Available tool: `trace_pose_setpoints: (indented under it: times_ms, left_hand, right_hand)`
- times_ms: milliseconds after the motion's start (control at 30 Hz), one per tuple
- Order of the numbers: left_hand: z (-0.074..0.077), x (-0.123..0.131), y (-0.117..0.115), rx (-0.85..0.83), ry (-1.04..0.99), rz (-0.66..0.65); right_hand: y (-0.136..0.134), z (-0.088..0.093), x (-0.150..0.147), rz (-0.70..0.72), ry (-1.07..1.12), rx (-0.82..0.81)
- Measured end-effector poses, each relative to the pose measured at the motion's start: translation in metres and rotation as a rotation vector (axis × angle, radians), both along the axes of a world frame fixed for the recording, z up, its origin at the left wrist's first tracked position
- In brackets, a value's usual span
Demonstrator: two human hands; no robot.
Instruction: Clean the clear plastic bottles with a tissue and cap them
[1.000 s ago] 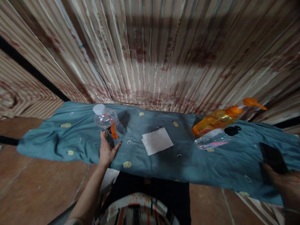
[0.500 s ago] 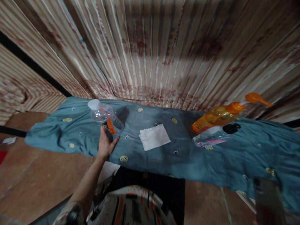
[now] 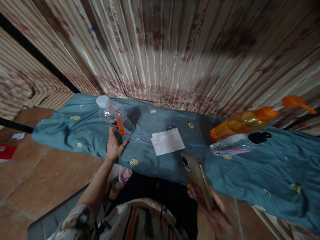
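My left hand (image 3: 115,146) rests on the blue-green cloth (image 3: 145,166) near its front edge. Its thumb is spread away from its fingers, right below a clear plastic bottle (image 3: 117,113) with a white cap and an orange label; whether the fingertips touch the bottle I cannot tell. My right hand (image 3: 217,210) is wrapped round a gold smartphone (image 3: 200,181), tilted with its camera side up, in front of the cloth's edge. A white piece of paper (image 3: 168,141) with one ragged side lies flat between the hands, farther back.
On the right stand an orange pump bottle (image 3: 240,123) and a clear bottle with a black top (image 3: 232,145). Behind the cloth hangs a striped curtain (image 3: 160,60). A black pole (image 3: 40,53) slants at left. A red item (image 3: 7,152) lies on the tiled floor.
My right hand has carried the smartphone from the lower right leftward, towards the middle. The left hand has kept its place by the bottle. The view has shifted slightly.
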State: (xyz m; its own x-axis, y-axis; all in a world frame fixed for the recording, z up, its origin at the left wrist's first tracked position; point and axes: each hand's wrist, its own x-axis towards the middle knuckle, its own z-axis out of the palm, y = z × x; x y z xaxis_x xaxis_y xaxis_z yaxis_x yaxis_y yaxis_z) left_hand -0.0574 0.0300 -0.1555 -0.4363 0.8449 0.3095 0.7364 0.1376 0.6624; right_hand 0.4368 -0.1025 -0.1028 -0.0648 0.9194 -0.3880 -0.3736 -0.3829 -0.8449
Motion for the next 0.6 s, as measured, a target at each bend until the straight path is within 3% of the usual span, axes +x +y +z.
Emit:
trace_pose_setpoints:
  times_ms: [100, 233, 333, 467, 600]
  left_hand:
    - [-0.001, 0.003, 0.001, 0.011, -0.072, 0.037]
    - [0.006, 0.012, -0.009, 0.049, -0.206, 0.072]
    - [0.015, 0.030, -0.036, 0.082, -0.348, 0.106]
    - [0.035, 0.084, -0.071, 0.073, -0.596, 0.027]
    - [0.057, 0.161, -0.065, -0.055, -0.974, -0.255]
  right_hand:
    - [0.029, -0.006, -0.042, 0.112, 0.118, 0.076]
    - [0.051, -0.008, -0.091, 0.052, 0.171, 0.123]
    - [0.060, -0.009, -0.112, 0.001, 0.152, 0.151]
    - [0.067, -0.012, -0.123, -0.093, 0.092, 0.173]
    - [0.071, -0.007, -0.137, -0.189, -0.052, 0.203]
